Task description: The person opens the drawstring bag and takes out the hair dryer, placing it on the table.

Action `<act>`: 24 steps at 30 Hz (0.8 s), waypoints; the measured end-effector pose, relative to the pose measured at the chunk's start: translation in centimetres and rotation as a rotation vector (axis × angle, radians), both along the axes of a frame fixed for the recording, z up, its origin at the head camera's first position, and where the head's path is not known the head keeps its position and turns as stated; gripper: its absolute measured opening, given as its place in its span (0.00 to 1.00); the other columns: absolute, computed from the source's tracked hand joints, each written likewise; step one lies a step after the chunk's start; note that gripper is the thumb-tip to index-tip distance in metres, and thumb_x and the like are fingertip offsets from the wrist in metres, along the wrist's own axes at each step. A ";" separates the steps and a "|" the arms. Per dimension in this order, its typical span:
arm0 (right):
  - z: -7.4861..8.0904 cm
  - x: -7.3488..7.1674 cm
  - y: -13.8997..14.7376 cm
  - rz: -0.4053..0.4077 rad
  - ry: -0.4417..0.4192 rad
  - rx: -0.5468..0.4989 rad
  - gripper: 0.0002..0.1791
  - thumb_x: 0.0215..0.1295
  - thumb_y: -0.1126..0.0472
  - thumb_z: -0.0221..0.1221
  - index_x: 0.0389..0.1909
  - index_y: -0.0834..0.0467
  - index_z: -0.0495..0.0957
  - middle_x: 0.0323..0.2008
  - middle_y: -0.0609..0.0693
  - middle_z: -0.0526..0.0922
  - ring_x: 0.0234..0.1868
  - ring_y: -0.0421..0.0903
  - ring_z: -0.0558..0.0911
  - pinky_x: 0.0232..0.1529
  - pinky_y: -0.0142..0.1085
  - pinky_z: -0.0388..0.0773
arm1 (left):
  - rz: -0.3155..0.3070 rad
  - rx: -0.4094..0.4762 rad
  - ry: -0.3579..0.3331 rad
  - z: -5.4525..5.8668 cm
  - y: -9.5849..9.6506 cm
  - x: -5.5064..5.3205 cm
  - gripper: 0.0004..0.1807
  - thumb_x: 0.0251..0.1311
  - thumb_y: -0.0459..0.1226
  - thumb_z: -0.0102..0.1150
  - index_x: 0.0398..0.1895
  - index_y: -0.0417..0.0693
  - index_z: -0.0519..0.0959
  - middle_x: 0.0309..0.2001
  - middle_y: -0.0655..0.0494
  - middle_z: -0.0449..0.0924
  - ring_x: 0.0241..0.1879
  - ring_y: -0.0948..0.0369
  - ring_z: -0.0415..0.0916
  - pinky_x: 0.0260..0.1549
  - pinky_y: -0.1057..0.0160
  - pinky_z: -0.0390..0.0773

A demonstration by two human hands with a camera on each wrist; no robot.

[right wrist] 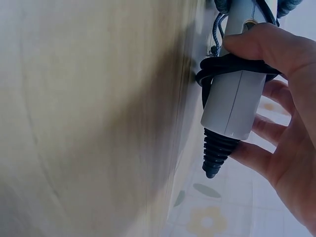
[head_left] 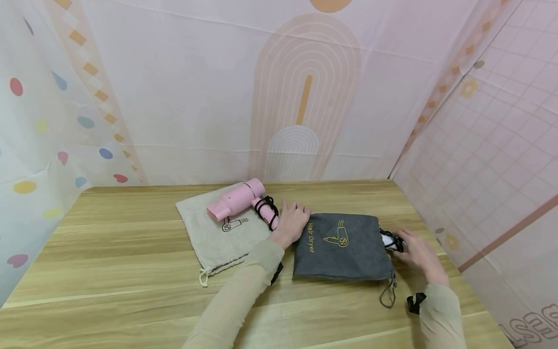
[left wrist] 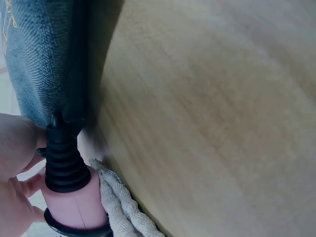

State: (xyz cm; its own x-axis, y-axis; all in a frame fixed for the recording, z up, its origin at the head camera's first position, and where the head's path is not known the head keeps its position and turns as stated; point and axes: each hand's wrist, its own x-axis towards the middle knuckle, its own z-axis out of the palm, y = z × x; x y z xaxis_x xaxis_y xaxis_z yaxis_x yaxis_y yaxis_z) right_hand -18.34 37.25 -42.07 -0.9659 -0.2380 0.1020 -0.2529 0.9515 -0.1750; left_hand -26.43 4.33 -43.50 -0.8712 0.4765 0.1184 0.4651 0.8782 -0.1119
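Note:
A dark grey drawstring bag [head_left: 340,247], marked "Hair Dryer" in yellow, lies with its mouth to the right. My left hand [head_left: 293,224] holds the closed left end at its far corner; its grip is partly hidden. Out of the mouth sticks the handle of a white hair dryer [right wrist: 232,103], wrapped in its black cord; the rest is hidden inside the bag. My right hand [right wrist: 291,94] grips this handle, thumb on one side and fingers on the other. Beside my left hand, a pink hair dryer [head_left: 237,199] with a wrapped black cord rests on a light grey drawstring bag [head_left: 213,242].
The wooden table [head_left: 122,271] carries both bags. Patterned cloth [head_left: 196,87] hangs behind the table and at both sides. A grey cord loop [head_left: 388,295] trails from the dark bag's mouth; a white one [head_left: 203,277] hangs from the light bag.

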 end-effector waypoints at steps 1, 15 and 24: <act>0.0 0.0 0.0 -0.005 -0.003 0.003 0.27 0.52 0.64 0.66 0.55 0.66 0.73 0.54 0.68 0.75 0.48 0.68 0.78 0.42 0.57 0.77 | 0.002 -0.008 -0.005 0.0 0.1 0.1 0.19 0.66 0.31 0.51 0.58 0.55 0.74 0.55 0.53 0.77 0.58 0.52 0.70 0.65 0.38 0.59; 0.1 0.0 -0.2 -0.077 -0.071 -0.002 0.25 0.53 0.63 0.66 0.52 0.63 0.73 0.53 0.69 0.75 0.46 0.68 0.78 0.38 0.57 0.77 | -0.232 0.045 -0.106 2.0 0.8 7.2 0.21 0.67 0.53 0.47 0.57 0.57 0.74 0.55 0.54 0.76 0.57 0.53 0.71 0.58 0.45 0.70; 0.2 -0.2 -0.4 -0.073 -0.067 -0.010 0.23 0.53 0.63 0.66 0.50 0.64 0.73 0.49 0.68 0.76 0.43 0.66 0.79 0.35 0.55 0.78 | -0.367 -0.127 -0.034 1.8 1.4 10.8 0.23 0.57 0.55 0.60 0.54 0.62 0.75 0.51 0.60 0.76 0.50 0.58 0.73 0.46 0.56 0.77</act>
